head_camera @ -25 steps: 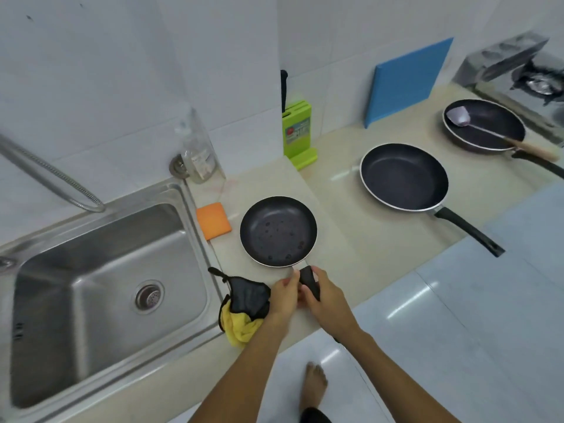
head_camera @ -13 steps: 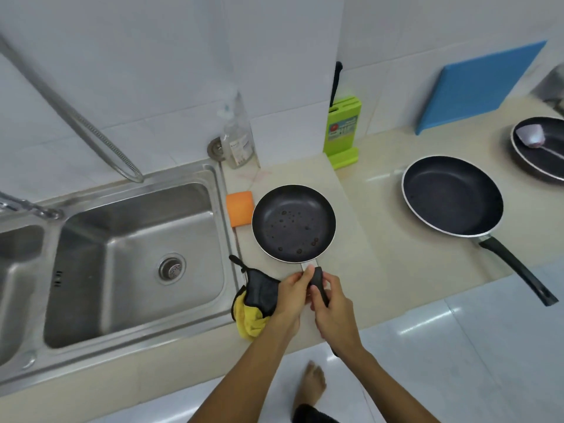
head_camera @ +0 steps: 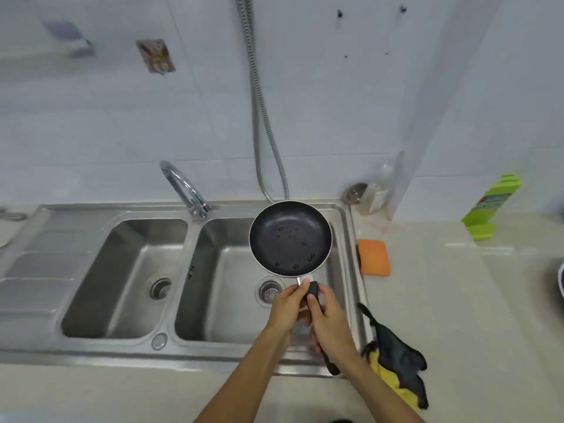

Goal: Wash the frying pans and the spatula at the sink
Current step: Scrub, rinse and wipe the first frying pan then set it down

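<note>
A small black frying pan with greasy spots hangs level over the right basin of the steel double sink. Its black handle points toward me. My right hand grips the handle, and my left hand holds it beside the right, thumb near the metal neck. At the far right edge only a dark sliver of another pan shows. The spatula is out of view.
A curved tap stands between the basins, with a metal hose hanging behind. An orange sponge, a clear soap bottle and a green knife block sit on the beige counter. A black-and-yellow cloth lies at the sink's right corner.
Both hands lifted the small pan off the counter and carried it left over the right basin. My view swung left, so the larger pans and spatula left the frame.
</note>
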